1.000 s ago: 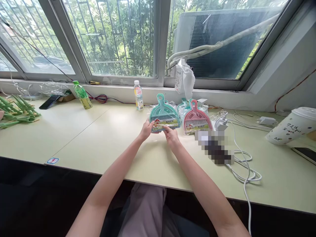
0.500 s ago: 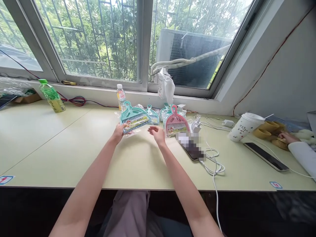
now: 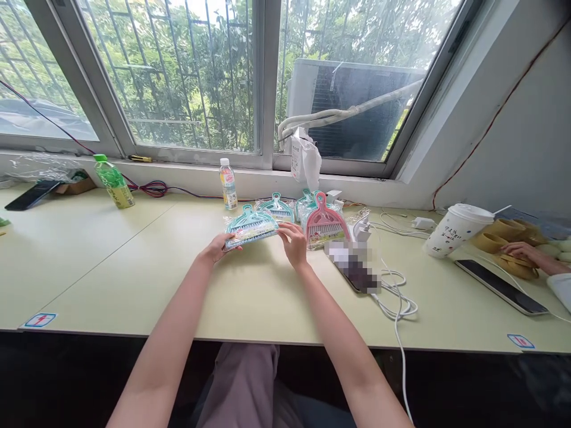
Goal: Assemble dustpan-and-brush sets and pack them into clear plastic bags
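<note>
Pale green desk [image 3: 134, 279] under a wide barred window; daylight, foliage outside. We note the left hand [image 3: 217, 247] gripping the near left corner of a teal dustpan-and-brush set [image 3: 250, 229] in clear wrap, fingers curled under its edge, thumb on top. The right hand [image 3: 294, 243] meets the set's right corner, fingers bent loosely against the wrap; we cannot tell whether they pinch it. The set lies tilted, near edge raised off the desk, handle pointing toward the window. Just behind it rests a second teal set [image 3: 276, 208]; beside the right hand stands a pink set [image 3: 325, 224]. To the right: a blurred phone [image 3: 354, 267] with a white cable [image 3: 397, 303], a white paper cup [image 3: 454, 229]. Two bottles, one green [image 3: 113, 183] and one small with an orange label [image 3: 228, 185], stand by the sill. Another person's hand [image 3: 524, 252] rests at far right.
</note>
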`<state>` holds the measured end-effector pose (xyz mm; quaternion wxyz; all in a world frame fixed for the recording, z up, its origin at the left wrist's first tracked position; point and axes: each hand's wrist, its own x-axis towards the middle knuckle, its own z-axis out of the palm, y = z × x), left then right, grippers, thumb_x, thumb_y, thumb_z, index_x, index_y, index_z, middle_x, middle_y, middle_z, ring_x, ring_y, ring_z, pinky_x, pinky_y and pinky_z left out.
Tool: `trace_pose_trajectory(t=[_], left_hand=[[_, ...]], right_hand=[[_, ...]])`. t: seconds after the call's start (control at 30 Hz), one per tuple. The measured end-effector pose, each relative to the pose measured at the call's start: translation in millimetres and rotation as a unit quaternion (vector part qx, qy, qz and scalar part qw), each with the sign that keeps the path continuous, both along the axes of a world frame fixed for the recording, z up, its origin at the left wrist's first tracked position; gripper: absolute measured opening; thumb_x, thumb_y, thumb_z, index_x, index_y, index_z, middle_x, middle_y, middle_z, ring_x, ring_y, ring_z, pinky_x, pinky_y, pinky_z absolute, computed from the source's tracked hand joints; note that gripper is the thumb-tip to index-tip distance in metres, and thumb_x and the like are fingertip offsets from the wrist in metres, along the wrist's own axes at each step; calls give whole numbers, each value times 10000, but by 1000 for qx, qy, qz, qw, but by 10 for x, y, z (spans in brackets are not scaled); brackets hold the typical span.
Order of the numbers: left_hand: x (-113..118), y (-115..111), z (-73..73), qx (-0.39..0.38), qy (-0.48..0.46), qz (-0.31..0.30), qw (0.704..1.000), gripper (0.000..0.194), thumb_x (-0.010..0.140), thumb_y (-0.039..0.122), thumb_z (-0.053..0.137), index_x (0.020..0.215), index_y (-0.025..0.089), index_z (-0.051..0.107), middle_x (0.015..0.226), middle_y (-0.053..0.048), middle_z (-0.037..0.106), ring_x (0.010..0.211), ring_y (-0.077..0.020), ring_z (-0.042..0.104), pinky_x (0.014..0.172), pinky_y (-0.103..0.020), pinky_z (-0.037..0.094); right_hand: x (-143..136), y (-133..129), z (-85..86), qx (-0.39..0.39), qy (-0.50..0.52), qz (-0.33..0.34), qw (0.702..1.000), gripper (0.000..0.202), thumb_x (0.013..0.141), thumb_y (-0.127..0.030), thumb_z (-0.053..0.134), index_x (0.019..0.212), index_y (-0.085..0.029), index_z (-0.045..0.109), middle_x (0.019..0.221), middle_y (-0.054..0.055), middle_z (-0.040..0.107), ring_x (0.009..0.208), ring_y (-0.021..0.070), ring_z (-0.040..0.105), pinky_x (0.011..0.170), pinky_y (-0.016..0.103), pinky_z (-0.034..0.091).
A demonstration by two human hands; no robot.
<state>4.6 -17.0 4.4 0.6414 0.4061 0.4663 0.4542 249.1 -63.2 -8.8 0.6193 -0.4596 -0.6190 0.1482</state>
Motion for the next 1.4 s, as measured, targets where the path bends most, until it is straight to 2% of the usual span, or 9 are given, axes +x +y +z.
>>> trace_pose_trajectory(t=[0.2,0.37,0.57,0.7,0.87,1.0,1.1,1.2,1.4], left_hand=[[17,-31,-37,19,67,-131,989,139,838,229,606,908,110,591,712,-114,706,398,-97,542,340,-168,393],[57,-45,-67,67,92,-158,981,170,859,299,596,864,136,550,680,-104,700,387,-93,522,341,-170,349],[60,-5,-131,80,80,-194,974,279,852,401,626,926,138,571,722,-109,711,451,-114,587,380,-181,376],[71,-42,-102,85,67,-218,970,388,846,458,627,1024,115,592,794,-140,723,478,-120,609,448,-204,458],[145,-92,-91,68,43,-202,976,386,772,333,729,1065,98,641,895,-155,720,697,-212,703,659,-319,588],[194,-118,-106,42,-4,-163,986,370,714,252,772,1043,114,675,1046,-154,704,854,-246,709,767,-335,604],[207,-146,-95,26,-19,-158,987,353,694,217,781,1017,113,685,1090,-140,693,914,-235,693,788,-323,612],[218,-169,-81,20,-23,-175,984,373,671,183,789,1023,119,685,1076,-128,694,958,-240,678,803,-347,616],[193,-154,-66,36,22,-199,979,314,702,219,774,971,105,661,922,-118,699,730,-193,693,659,-311,616]], right_hand=[[-20,-17,-54,-2,-57,-79,995,194,918,-313,511,911,-258,697,1037,43,703,1046,205,613,1024,380,373],[3,-60,-91,-29,-96,-89,991,239,947,-317,448,935,-264,681,1079,55,656,1014,205,601,949,336,416],[-30,-106,-5,-15,61,-54,997,111,861,-352,596,838,-284,681,1225,28,549,1161,185,523,921,297,482],[-26,-83,17,-18,156,-33,987,96,791,-361,674,829,-275,695,1086,23,607,1059,176,568,828,287,539],[5,-68,-1,-20,57,-84,995,164,874,-387,566,861,-264,674,1134,46,622,1117,207,562,943,368,491],[11,-103,2,11,-13,-76,997,178,928,-336,484,827,-265,612,1215,18,619,1291,193,463,1137,449,283],[15,-83,-37,-10,-16,-24,1000,178,942,-280,449,797,-271,551,982,-8,688,1177,165,554,1153,467,227],[35,-12,-91,-26,-25,-40,999,173,938,-268,446,784,-265,525,822,-7,663,1000,174,602,1136,464,240],[79,93,-112,-12,-40,-86,995,82,881,-261,499,828,-220,546,1233,114,484,1227,225,439,1059,415,350]])
